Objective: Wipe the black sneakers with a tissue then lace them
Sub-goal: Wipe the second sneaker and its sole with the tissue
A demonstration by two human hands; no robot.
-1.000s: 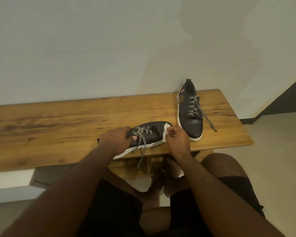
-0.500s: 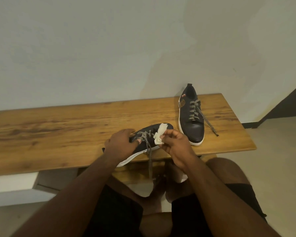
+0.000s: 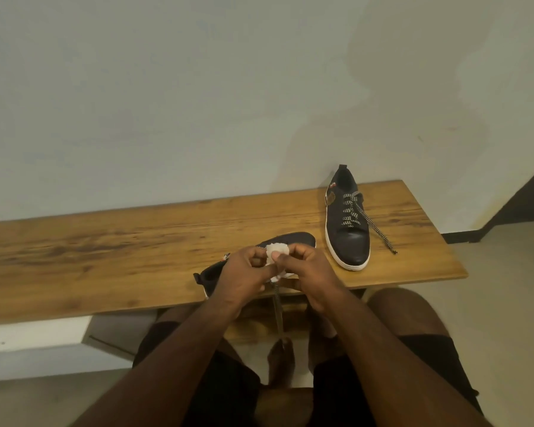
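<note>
1. The crumpled white tissue (image 3: 276, 251) sits between both hands just above the near black sneaker with the white sole (image 3: 293, 239), which lies on its side at the front edge of the long wooden bench (image 3: 105, 251), at about 6 o'clock on the bench top.
2. The left hand (image 3: 244, 274) has its fingers curled round the left side of the tissue wad; the right hand (image 3: 309, 269) pinches its right side with thumb and fingertips. Both grip the tissue, not the shoe.
3. The tissue looks very light, soft and easy to tear; I judge it best bunched into a firm pad and held in the fingertips, so a clean face meets the leather.
4. The near sneaker seems light but floppy at the collar and stiff along the sole; holding it by the heel or the sole edge should steady it.
5. Its speckled lace (image 3: 277, 303) hangs off the bench edge and could snag.
6. The second black sneaker (image 3: 349, 235) stands upright at about 3 o'clock, loosely laced, well apart from the hands.
</note>
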